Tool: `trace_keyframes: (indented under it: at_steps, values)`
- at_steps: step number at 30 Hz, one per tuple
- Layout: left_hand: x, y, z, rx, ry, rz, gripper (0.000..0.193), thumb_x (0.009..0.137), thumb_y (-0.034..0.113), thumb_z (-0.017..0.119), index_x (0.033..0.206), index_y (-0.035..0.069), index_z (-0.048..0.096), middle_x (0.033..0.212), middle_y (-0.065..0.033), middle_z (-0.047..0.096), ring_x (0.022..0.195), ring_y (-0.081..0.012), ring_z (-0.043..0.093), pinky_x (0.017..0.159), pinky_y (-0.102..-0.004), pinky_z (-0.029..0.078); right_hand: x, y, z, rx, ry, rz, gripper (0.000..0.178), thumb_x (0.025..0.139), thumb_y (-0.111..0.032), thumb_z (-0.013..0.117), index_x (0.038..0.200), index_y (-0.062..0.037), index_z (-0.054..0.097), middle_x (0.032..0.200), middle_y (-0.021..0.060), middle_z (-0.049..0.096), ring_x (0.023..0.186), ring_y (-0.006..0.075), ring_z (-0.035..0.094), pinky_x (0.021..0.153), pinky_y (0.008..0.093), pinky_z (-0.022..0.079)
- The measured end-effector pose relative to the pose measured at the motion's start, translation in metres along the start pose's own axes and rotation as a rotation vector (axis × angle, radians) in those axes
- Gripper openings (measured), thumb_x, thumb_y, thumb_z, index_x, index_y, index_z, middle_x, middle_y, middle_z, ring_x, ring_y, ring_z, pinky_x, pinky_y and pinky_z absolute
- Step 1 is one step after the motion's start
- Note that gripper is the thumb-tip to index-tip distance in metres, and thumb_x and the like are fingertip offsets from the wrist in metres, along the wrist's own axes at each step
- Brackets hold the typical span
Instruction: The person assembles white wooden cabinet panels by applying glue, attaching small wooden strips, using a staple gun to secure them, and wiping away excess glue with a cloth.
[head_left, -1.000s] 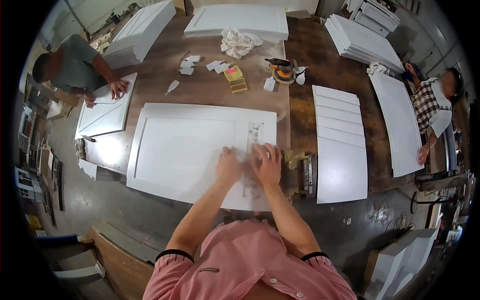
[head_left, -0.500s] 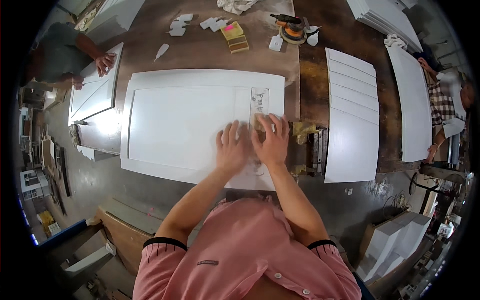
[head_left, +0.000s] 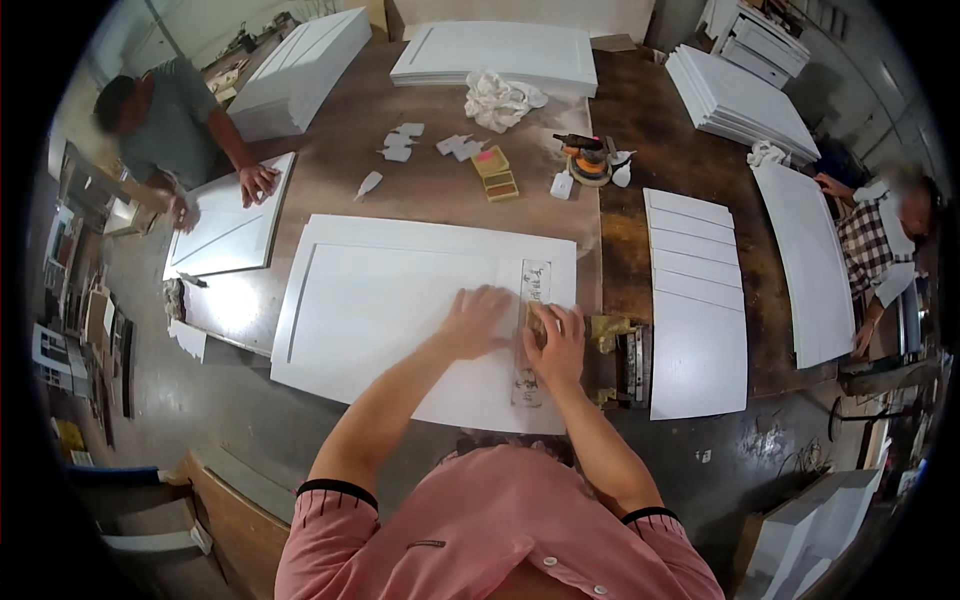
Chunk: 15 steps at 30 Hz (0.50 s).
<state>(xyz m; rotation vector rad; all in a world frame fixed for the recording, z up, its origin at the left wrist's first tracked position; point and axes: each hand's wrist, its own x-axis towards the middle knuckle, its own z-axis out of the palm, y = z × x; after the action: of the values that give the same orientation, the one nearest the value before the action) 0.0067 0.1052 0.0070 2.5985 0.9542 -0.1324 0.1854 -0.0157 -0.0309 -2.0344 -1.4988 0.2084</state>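
A large white panel [head_left: 400, 300] with a raised border lies on the table in front of me. Along its right border runs a narrow, see-through strip [head_left: 526, 385] with dark handwritten marks. My right hand [head_left: 558, 345] rests over the strip's middle, fingers bent and apart, thumb toward its left edge; the part beneath the palm is hidden. Left of the strip, my left hand [head_left: 478, 322] lies flat and open on the panel, its fingers somewhat blurred, with nothing visible in it.
Beyond the panel are a yellow box [head_left: 497, 180], an orange sander [head_left: 588, 162], white bottles [head_left: 370, 184] and a crumpled cloth [head_left: 500, 100]. Overlapping white boards [head_left: 697, 330] lie to the right. Two people work on panels, one left [head_left: 168, 130], one right [head_left: 880, 230].
My view has tilted up, showing more of the table's far side. My left hand has moved slightly away from the strip, leftward. The right hand stays over the strip.
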Motion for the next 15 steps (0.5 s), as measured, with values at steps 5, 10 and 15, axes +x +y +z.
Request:
trace_keyframes:
  at_steps: [5, 10, 15]
  values:
    - [0.035, -0.028, -0.017, 0.107, -0.141, 0.078, 0.110, 0.080, 0.056, 0.082, 0.164, 0.009, 0.029, 0.172, -0.0094, 0.022, 0.161, -0.0355, 0.014, 0.126, -0.0674, 0.016, -0.004, 0.006, 0.002, 0.076, -0.026, -0.013, 0.050, 0.093, -0.031, 0.073, 0.141, -0.0286, 0.061, 0.145, 0.0040, 0.052, 0.146, 0.0421, 0.035, 0.117, 0.0557, 0.038]
    - [0.042, -0.014, -0.022, 0.161, -0.142, 0.124, 0.108, 0.078, 0.056, 0.083, 0.160, 0.005, 0.034, 0.167, -0.0107, 0.031, 0.159, -0.0332, 0.021, 0.126, -0.0651, 0.018, -0.007, 0.001, 0.003, 0.026, -0.017, -0.022, 0.053, 0.089, -0.029, 0.074, 0.140, -0.0297, 0.060, 0.142, 0.0032, 0.051, 0.142, 0.0447, 0.038, 0.112, 0.0581, 0.040]
    - [0.045, 0.004, -0.016, 0.236, -0.163, 0.062, 0.106, 0.078, 0.056, 0.083, 0.158, 0.003, 0.036, 0.165, -0.0142, 0.032, 0.158, -0.0341, 0.023, 0.123, -0.0684, 0.024, -0.004, -0.005, 0.003, -0.063, -0.079, 0.060, 0.054, 0.088, -0.029, 0.074, 0.139, -0.0268, 0.060, 0.142, 0.0043, 0.050, 0.142, 0.0466, 0.038, 0.110, 0.0601, 0.040]
